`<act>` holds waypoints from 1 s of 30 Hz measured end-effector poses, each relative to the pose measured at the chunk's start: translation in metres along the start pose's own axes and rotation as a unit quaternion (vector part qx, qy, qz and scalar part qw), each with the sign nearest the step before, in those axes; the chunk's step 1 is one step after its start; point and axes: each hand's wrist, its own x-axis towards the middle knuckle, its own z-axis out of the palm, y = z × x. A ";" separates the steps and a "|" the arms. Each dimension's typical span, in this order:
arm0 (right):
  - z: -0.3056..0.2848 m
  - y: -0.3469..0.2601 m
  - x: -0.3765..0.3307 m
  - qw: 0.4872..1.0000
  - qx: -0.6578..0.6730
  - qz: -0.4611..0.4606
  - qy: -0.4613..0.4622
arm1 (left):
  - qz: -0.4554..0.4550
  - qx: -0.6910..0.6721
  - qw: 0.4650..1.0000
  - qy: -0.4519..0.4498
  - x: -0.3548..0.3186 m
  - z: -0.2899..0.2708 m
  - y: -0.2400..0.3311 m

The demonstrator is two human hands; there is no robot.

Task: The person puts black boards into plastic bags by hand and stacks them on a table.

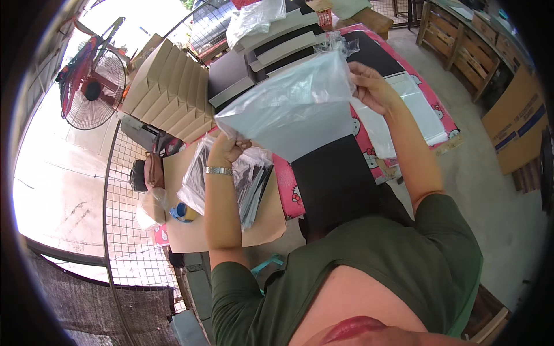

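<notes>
A clear plastic bag [288,104] is stretched out in front of me above the table. My left hand [231,147] is closed on its lower left corner, and my right hand [372,86] pinches its upper right edge. Below the bag, a flat black sheet or folder [334,179] reaches from the table toward my lap. Under and beside my left hand lies a pile of plastic-wrapped dark flat items [251,184]. More clear plastic bags [418,104] lie flat near my right forearm.
Brown cardboard boxes [167,92] are stacked at the back left, beside grey-and-black box pieces [283,49]. Brown cardboard [265,228] lies under the wrapped pile, with a tape roll [183,213] on it. A fan [92,89] stands far left. Pink patterned cloth [285,184] covers the table.
</notes>
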 end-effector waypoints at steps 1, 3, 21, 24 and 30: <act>0.007 -0.010 0.002 0.998 -0.062 0.003 0.006 | 0.024 0.034 0.998 0.054 0.001 0.010 0.008; 0.023 -0.027 0.014 0.994 -0.094 0.020 0.056 | 0.070 0.095 0.979 0.166 0.000 0.027 0.019; -0.083 0.170 -0.068 0.946 0.030 0.046 0.318 | -0.013 -0.151 0.969 0.195 0.065 -0.018 -0.217; -0.063 0.164 -0.082 0.907 -0.319 0.119 0.249 | 0.099 -0.122 0.962 0.225 0.033 0.010 -0.215; -0.033 0.140 -0.135 0.813 -0.519 0.219 0.148 | -0.006 0.178 0.949 0.260 -0.044 0.007 -0.224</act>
